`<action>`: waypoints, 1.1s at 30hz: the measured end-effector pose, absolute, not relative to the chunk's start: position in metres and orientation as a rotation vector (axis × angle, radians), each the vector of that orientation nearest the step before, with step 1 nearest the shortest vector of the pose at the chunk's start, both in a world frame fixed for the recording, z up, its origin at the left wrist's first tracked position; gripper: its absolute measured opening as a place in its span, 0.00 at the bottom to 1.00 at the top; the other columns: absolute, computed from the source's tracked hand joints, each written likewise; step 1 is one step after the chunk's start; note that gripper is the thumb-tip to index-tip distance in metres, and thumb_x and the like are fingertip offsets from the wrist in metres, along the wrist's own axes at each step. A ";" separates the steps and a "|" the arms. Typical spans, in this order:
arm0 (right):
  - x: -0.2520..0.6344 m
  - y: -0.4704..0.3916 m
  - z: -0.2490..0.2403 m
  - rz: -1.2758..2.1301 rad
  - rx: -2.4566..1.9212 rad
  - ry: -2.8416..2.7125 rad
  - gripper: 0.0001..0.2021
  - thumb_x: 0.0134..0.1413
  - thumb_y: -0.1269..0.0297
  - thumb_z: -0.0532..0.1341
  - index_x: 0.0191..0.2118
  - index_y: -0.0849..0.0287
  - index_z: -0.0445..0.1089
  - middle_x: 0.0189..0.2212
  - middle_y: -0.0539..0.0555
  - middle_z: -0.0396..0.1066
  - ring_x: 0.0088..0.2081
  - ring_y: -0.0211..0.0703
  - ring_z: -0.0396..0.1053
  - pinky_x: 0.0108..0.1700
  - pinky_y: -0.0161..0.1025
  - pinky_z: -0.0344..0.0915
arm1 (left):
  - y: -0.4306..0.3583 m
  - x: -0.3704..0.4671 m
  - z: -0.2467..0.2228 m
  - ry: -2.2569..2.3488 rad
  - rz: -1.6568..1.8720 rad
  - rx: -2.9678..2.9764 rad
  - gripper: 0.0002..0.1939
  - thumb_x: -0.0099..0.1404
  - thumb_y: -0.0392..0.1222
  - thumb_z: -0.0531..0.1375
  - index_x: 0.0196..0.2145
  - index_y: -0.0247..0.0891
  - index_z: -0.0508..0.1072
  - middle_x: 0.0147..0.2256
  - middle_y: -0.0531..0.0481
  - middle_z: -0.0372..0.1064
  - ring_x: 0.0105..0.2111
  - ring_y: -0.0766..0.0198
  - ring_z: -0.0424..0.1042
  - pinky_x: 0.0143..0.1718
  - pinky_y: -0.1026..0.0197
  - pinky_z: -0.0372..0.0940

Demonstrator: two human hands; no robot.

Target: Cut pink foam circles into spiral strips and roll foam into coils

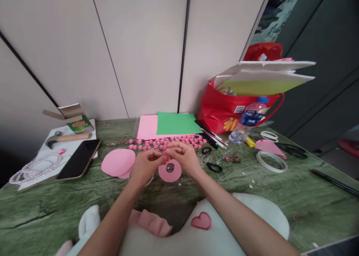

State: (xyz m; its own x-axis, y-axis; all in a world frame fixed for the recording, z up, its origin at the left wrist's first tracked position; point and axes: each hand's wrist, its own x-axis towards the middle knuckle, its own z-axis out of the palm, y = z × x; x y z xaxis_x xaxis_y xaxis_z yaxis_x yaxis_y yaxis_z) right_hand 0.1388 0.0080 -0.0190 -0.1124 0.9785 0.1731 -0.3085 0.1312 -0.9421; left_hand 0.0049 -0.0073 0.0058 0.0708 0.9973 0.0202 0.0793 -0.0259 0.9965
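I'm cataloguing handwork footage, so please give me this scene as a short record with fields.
Left hand: fingertips pinched at a small pink piece, shape unclear
Right hand: fingertips at the same piece
Below the fingertips: pink disc with a hole
Beside left hand: overlapping pink discs
Beyond the hands: rows of pink bits; green sheet partly covering a pink sheet
Far left: phone, hammer
Right: scissors; bottle before a red bag

- the pink ring (170, 177) is made of matt paper
- the bottle (249, 119) is formed in clear, glossy plastic
- the counter (305, 200) is finished in streaked wood grain
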 end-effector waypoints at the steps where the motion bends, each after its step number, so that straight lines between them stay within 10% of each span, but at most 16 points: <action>1: 0.138 0.007 -0.019 1.305 -0.791 -1.151 0.09 0.40 0.64 0.63 0.31 0.61 0.68 0.25 0.51 0.72 0.26 0.36 0.69 0.31 0.34 0.66 | -0.007 0.005 0.006 1.212 1.163 1.277 0.07 0.43 0.40 0.64 0.20 0.33 0.72 0.20 0.51 0.71 0.22 0.67 0.68 0.27 0.66 0.62; 21: 0.134 0.003 -0.017 1.230 -0.791 -1.406 0.10 0.48 0.58 0.56 0.29 0.57 0.69 0.28 0.51 0.65 0.28 0.37 0.65 0.25 0.33 0.67 | -0.006 0.002 0.003 1.168 1.291 1.188 0.19 0.42 0.40 0.65 0.34 0.34 0.70 0.24 0.50 0.73 0.27 0.63 0.71 0.31 0.61 0.65; 33: 0.134 0.002 -0.021 1.128 -0.841 -1.380 0.10 0.40 0.66 0.62 0.33 0.58 0.69 0.28 0.51 0.69 0.30 0.38 0.67 0.29 0.34 0.65 | -0.006 0.003 0.005 1.212 1.392 1.042 0.09 0.40 0.39 0.66 0.20 0.32 0.72 0.21 0.51 0.71 0.24 0.68 0.68 0.31 0.64 0.63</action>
State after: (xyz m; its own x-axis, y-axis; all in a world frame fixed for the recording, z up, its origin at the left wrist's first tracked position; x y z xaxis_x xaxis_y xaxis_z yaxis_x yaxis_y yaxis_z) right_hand 0.1336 0.0021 -0.0210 -0.1360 0.9423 0.3059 -0.1121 0.2921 -0.9498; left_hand 0.0030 -0.0057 0.0046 -0.1544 0.9880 0.0033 -0.1327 -0.0241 0.9909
